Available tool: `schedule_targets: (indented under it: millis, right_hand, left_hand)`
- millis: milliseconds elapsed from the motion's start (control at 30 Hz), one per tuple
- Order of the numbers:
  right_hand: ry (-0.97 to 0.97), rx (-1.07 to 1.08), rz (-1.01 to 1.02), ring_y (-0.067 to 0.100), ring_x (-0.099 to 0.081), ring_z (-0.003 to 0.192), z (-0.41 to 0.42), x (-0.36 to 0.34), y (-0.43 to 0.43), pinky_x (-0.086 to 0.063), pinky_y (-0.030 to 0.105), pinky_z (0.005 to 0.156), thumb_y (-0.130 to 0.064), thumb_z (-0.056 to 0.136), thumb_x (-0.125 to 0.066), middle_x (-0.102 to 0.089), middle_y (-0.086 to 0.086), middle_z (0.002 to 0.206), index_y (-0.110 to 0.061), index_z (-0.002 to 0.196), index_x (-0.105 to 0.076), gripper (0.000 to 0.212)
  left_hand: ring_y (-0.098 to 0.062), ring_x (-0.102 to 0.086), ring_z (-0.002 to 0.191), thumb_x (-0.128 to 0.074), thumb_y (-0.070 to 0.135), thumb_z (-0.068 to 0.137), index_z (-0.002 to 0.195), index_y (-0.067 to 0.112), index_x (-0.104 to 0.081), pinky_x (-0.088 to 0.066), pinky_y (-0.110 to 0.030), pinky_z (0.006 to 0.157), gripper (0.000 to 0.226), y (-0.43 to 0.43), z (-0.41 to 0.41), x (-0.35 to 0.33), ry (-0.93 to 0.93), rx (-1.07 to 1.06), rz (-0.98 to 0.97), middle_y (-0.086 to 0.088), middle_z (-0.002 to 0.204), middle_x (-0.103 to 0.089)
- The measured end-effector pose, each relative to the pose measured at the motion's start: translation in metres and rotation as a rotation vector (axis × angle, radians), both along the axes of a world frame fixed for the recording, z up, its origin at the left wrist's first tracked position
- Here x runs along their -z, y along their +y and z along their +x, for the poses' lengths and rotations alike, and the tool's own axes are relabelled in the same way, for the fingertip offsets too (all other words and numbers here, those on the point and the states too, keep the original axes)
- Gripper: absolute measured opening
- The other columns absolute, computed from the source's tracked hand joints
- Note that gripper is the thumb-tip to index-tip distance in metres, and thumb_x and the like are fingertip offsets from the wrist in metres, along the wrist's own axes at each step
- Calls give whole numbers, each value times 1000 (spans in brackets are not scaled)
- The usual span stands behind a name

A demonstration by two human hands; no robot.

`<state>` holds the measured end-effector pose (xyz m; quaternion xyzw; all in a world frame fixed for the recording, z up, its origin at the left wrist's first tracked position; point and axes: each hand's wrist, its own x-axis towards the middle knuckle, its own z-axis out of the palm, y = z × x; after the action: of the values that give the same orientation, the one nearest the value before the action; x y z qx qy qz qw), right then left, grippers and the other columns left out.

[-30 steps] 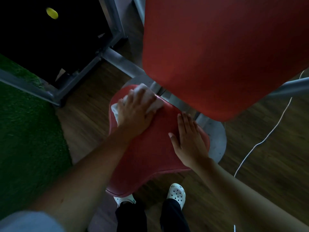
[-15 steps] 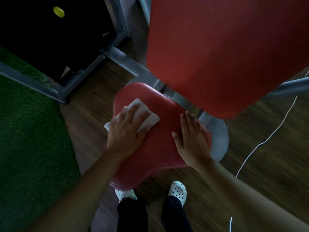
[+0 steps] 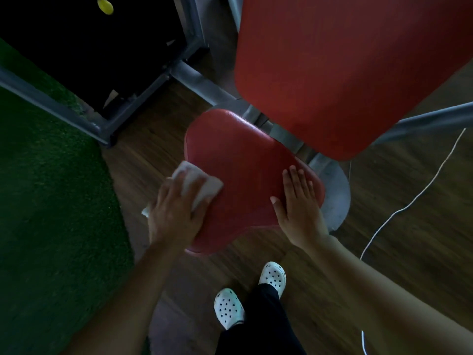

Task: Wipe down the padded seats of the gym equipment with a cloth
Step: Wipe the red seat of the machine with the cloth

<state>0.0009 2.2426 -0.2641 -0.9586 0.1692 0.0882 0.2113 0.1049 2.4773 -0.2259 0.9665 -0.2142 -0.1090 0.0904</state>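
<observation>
A red padded seat (image 3: 243,170) sits low in the middle of the head view, below a large red padded backrest (image 3: 345,60). My left hand (image 3: 174,213) presses a folded white cloth (image 3: 202,187) flat against the seat's left edge, part of the cloth hanging past the edge. My right hand (image 3: 298,208) lies flat, fingers together, on the seat's right side, holding nothing.
Grey metal frame bars (image 3: 199,80) and a round base plate (image 3: 335,196) surround the seat. Green turf (image 3: 46,201) covers the left floor, wood floor elsewhere. A thin white cord (image 3: 399,213) trails at right. My white clogs (image 3: 227,308) stand below the seat.
My left hand has dragged the cloth from the seat's far end down and leftward to its left edge. My right hand has stayed resting on the right side.
</observation>
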Motion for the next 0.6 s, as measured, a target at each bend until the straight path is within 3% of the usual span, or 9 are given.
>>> schedule_targets:
  millis: [67, 100, 300, 367, 500, 600]
  right_hand:
    - [11, 1, 0, 20, 9, 146, -2, 0, 2, 6, 35, 117, -55, 89, -6, 1, 10, 159, -9, 150, -1, 77]
    - [7, 10, -4, 20, 8, 146, -3, 0, 2, 6, 35, 117, -55, 89, -6, 1, 10, 159, -9, 150, -1, 76]
    - [-4, 37, -4, 19, 9, 146, -6, 1, 5, 6, 35, 117, -55, 90, -6, -1, 10, 160, -9, 150, -3, 76]
    - [-25, 45, 5, 18, 8, 145, -9, 2, 3, 5, 35, 118, -55, 90, -9, -3, 10, 159, -9, 151, -5, 76]
    - [-30, 39, 9, 17, 10, 145, -20, 3, -3, 4, 37, 119, -56, 91, -10, 0, 9, 159, -9, 151, -4, 76]
    - [-42, 49, 15, 19, 7, 146, -27, 4, -7, 2, 39, 119, -55, 92, -14, -2, 9, 159, -11, 151, -5, 75]
  left_hand:
    - [-34, -36, 130, -30, 57, 89, 135, 38, -38, -38, -57, 96, 51, -14, -1, -2, 1, -163, 5, -5, 148, -33]
    - [-36, -35, 130, -32, 55, 89, 136, 36, -38, -38, -57, 96, 50, -20, -10, -2, -30, -136, 30, -7, 148, -33]
    - [-36, -28, 138, -41, 53, 92, 142, 38, -36, -35, -59, 99, 53, 9, -59, 4, -122, 338, 54, -4, 157, -23]
    - [-34, -31, 136, -39, 56, 91, 140, 38, -39, -39, -57, 95, 52, 13, -44, 1, -106, 289, 54, -3, 154, -29]
    - [-36, -34, 131, -33, 56, 90, 137, 36, -39, -36, -56, 95, 52, -26, -6, -1, -46, -92, 40, -7, 149, -33]
    - [-40, -33, 132, -36, 53, 92, 139, 36, -36, -34, -55, 97, 50, -54, -19, 6, -112, 49, 111, -9, 152, -29]
